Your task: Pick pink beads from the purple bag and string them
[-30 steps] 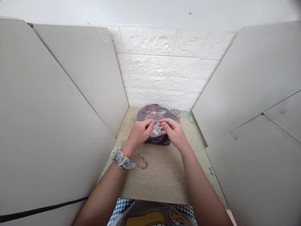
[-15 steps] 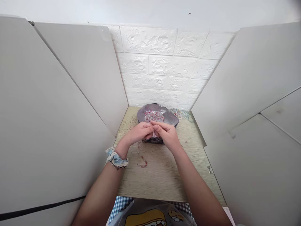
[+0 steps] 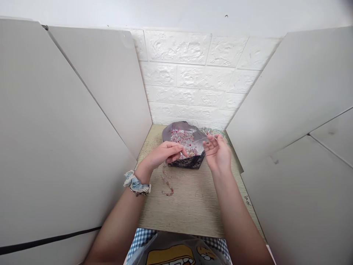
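Beads (image 3: 182, 137) in pink, red and clear lie in an open, dark-sided container (image 3: 190, 163), which sits on the desk (image 3: 190, 206) just beyond and between the left grip (image 3: 164, 154) and the right grip (image 3: 219, 156). The left grip reaches over the container's near left edge, back upward, thumb and index finger close to each other; I cannot tell whether anything is pinched between their tips. The right grip is raised by the container's right edge, palm turned inward and fingers bent; it is a little blurred, so I cannot tell whether its fingertips meet. From beside those fingertips a thin pale line (image 3: 200, 140), perhaps thread or a needle, slants leftward over the beads.

Nearer the person than the left grip, a beaded strand (image 3: 167, 182) lies on the desk, its far end reaching up under that grip and its near end hooked round. Beyond the right grip, partly hidden by it, rests a loose heap of bead strands (image 3: 212, 131), some greenish. Two small shiny bits (image 3: 246, 200) lie to the right of and nearer than that grip. Behind the left grip, a pale blue lace-edged scrunchie (image 3: 136, 182) and a chain bracelet (image 3: 135, 192) circle the wrist.
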Demonstrator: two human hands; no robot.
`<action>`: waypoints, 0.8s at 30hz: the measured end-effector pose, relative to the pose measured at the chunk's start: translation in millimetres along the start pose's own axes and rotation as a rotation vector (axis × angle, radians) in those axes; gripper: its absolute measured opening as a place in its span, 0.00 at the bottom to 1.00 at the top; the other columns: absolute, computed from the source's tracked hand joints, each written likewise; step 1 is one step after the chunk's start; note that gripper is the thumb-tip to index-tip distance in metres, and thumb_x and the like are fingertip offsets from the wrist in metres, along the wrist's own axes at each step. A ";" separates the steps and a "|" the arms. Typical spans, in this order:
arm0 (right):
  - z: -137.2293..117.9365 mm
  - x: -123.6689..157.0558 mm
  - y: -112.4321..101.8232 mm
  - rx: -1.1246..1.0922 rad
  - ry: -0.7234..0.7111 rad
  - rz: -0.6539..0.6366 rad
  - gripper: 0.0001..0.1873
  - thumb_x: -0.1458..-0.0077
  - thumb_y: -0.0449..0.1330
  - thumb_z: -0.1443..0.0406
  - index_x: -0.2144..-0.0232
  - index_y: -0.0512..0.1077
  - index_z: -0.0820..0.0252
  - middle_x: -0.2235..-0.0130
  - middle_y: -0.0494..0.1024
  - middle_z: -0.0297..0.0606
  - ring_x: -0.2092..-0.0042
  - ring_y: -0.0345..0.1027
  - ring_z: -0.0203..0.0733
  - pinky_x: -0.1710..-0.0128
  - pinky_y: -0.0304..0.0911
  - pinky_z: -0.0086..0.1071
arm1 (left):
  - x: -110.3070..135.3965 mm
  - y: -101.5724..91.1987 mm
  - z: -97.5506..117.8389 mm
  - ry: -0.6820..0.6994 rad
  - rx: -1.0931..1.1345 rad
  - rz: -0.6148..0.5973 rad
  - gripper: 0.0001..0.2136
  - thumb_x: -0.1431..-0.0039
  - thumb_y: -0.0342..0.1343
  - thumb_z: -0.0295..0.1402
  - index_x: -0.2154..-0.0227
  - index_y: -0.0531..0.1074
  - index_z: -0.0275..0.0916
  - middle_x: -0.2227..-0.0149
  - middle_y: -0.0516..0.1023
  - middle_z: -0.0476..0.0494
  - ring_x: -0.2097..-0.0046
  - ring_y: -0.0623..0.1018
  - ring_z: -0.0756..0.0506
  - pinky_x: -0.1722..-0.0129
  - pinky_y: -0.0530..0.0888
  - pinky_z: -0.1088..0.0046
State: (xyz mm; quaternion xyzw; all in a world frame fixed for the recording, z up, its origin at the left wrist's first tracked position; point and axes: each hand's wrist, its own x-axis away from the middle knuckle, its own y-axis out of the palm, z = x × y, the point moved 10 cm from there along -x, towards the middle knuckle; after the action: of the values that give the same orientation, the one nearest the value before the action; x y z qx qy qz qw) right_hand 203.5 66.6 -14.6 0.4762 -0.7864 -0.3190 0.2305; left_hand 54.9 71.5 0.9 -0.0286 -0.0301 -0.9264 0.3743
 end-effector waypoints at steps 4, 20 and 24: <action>-27.4 -6.1 -27.1 0.004 -0.159 0.184 0.08 0.44 0.45 0.65 0.72 0.60 0.63 0.66 0.72 0.38 0.65 0.69 0.32 0.62 0.64 0.29 | 3.2 -2.1 2.6 0.048 0.131 -0.023 0.14 0.49 0.50 0.39 0.78 0.70 0.33 0.86 0.59 0.52 0.85 0.58 0.58 0.87 0.53 0.83; -44.8 -8.2 -71.6 0.222 -0.250 0.508 0.08 0.49 0.48 0.64 0.66 0.63 0.60 0.51 0.64 0.32 0.46 0.52 0.34 0.44 0.38 0.45 | 24.6 -37.1 47.1 0.426 0.492 0.124 0.19 0.62 0.51 0.45 0.95 0.55 0.38 0.90 0.49 0.50 0.85 0.60 0.52 0.87 0.59 0.75; -48.3 -8.1 -73.5 0.249 -0.292 0.540 0.08 0.52 0.49 0.66 0.68 0.64 0.63 0.55 0.66 0.35 0.49 0.56 0.35 0.47 0.47 0.37 | 24.8 -39.0 47.2 0.421 0.554 0.116 0.15 0.62 0.50 0.42 0.93 0.61 0.38 0.89 0.53 0.49 0.84 0.61 0.52 0.86 0.59 0.76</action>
State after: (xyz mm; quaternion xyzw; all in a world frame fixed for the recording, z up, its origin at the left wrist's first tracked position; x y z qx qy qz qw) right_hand 283.6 35.0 -34.8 0.2245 -0.9419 -0.2125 0.1315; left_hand 11.4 86.0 48.5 0.2640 -0.2006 -0.8459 0.4178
